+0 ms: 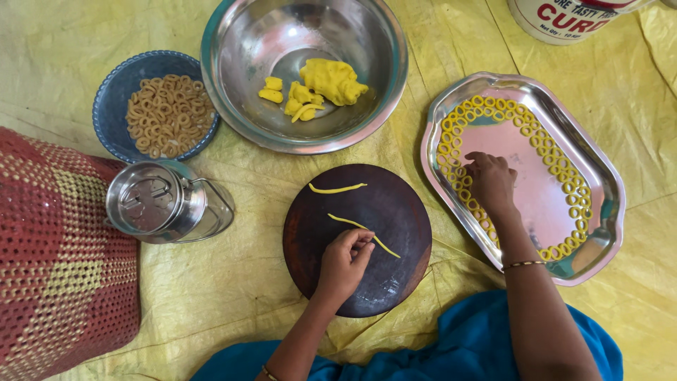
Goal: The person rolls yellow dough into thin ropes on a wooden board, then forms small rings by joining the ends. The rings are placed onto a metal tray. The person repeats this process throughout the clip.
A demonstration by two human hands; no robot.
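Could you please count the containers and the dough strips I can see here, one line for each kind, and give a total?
Steel bowl holding yellow dough: 1
Blue bowl of small rings: 1
Steel tray lined with dough rings: 1
Lidded steel can: 1
White tub, partly out of view: 1
Round dark board: 1
Dough strips on the board: 2
Total: 8

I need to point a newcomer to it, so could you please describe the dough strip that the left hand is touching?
Find the round dark wooden board in the middle of the yellow sheet. Two thin yellow dough strips lie on it. Yours is the longer, slanting strip under the left hand, not the short one near the far edge.
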